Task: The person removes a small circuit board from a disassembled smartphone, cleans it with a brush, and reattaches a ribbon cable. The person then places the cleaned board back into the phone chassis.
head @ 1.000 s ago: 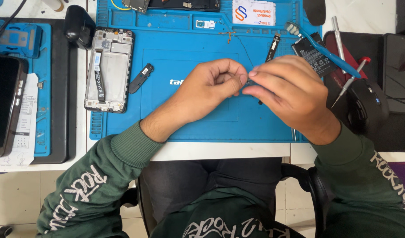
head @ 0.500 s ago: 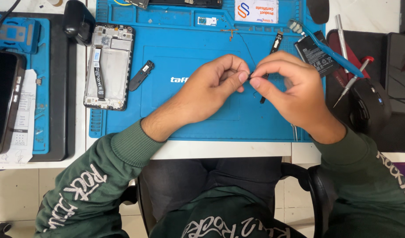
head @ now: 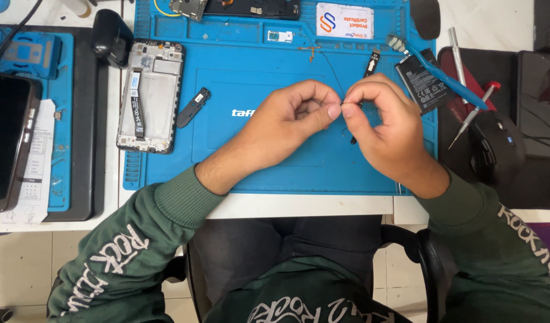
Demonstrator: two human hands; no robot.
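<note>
Hands: left hand [head: 293,116] and right hand [head: 379,122] meet fingertip to fingertip, pinching a tiny part too small to identify, low over the mat for control.
Mat [head: 257,161]: blue, covering the surface.
Phone frame [head: 149,96]: opened, parked left.
Battery [head: 419,82]: set aside right.

Matt blue rubbery mat [head: 257,161], glossy black mouse [head: 496,146]

White bench [head: 305,205] carries blue work mat [head: 251,167] at centre, black mat [head: 83,179] at left w/ dark phone [head: 6,140], black mouse [head: 496,146] at right.
</note>
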